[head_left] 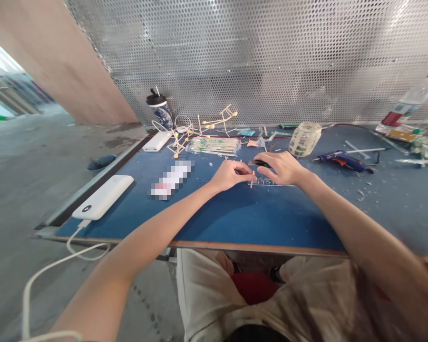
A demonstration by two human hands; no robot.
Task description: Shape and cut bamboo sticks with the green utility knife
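My left hand is closed, its thumb and fingers pinching a short thin wooden stick that points down at the blue tabletop. Close beside it, my right hand is wrapped round a dark-handled utility knife, with the blade side toward the left fingers. Below both hands lies a clear ruler, partly covered by them. The stick crosses the ruler's left end. Whether the blade touches the stick, I cannot tell.
Behind my hands lie a plastic-wrapped bundle of sticks and stick frames with yellowish joints. To the right are a translucent jar, a blue glue gun and a bottle. A white power bank and a tumbler stand left.
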